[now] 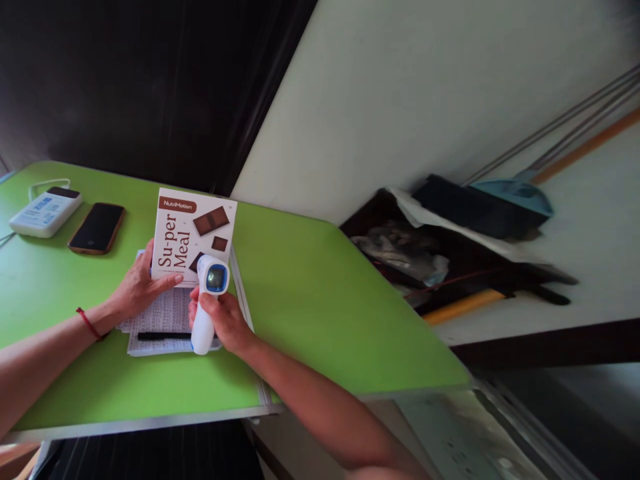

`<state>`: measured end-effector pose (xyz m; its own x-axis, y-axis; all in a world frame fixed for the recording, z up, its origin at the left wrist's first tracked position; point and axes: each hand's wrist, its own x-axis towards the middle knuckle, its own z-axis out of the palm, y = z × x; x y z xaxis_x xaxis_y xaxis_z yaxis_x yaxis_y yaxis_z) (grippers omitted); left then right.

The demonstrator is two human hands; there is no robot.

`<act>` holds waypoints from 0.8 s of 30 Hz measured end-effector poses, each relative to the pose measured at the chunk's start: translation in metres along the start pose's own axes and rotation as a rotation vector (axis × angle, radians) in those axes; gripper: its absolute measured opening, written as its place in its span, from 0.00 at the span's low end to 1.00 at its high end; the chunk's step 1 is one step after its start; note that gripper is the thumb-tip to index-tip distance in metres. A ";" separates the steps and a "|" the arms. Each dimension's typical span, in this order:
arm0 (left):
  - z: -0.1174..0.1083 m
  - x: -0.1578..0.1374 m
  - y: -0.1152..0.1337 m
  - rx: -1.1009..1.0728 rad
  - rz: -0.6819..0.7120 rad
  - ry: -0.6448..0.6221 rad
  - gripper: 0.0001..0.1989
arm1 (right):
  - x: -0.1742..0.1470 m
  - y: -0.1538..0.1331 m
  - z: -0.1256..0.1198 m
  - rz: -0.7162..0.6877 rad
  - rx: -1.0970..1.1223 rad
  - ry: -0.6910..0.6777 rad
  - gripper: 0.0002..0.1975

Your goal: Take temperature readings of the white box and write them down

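Observation:
My left hand (143,283) grips the lower left corner of a white box (173,233) printed "NutriMotion Su-per Meal" with brown chocolate pictures. The box is held up over the table, its front facing me. In my right hand (227,320) is a white infrared thermometer (203,330) with a blue-rimmed screen; its head overlaps the box's lower right corner, and I cannot tell whether they touch. Below both hands lie sheets of handwritten paper (173,310), partly covered. A black pen (163,336) rests across them, its right end hidden behind the thermometer handle.
On the green table (310,300), a dark phone (97,228) and a white device with a cable (47,211) lie at the left. A dark panel (125,87) and a pale wall stand behind. Beyond the right edge are a blue dustpan (520,193) and crumpled cloth (400,250).

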<state>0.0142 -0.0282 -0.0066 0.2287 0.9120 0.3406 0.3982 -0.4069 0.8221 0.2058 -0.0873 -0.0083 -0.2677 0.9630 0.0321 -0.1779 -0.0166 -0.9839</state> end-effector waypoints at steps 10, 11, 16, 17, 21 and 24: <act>-0.001 0.001 0.001 -0.012 0.010 -0.008 0.30 | 0.000 0.000 0.000 -0.003 -0.016 0.013 0.21; -0.001 0.001 0.002 -0.017 0.011 -0.008 0.31 | 0.000 0.000 0.000 -0.006 -0.018 0.010 0.21; 0.000 0.001 0.000 -0.015 0.014 -0.003 0.30 | 0.002 0.002 -0.001 -0.011 -0.015 0.016 0.21; 0.000 0.001 0.000 -0.013 0.011 -0.003 0.30 | 0.002 0.002 -0.001 -0.011 -0.015 0.019 0.21; 0.000 0.001 0.000 -0.015 0.008 -0.009 0.30 | 0.002 0.001 0.000 -0.006 -0.029 0.028 0.21; 0.000 0.001 0.004 -0.027 0.032 -0.003 0.30 | 0.001 -0.001 0.000 0.000 -0.043 0.033 0.21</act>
<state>0.0158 -0.0286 -0.0029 0.2435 0.8983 0.3656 0.3669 -0.4343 0.8227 0.2057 -0.0860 -0.0077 -0.2357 0.9715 0.0273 -0.1374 -0.0055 -0.9905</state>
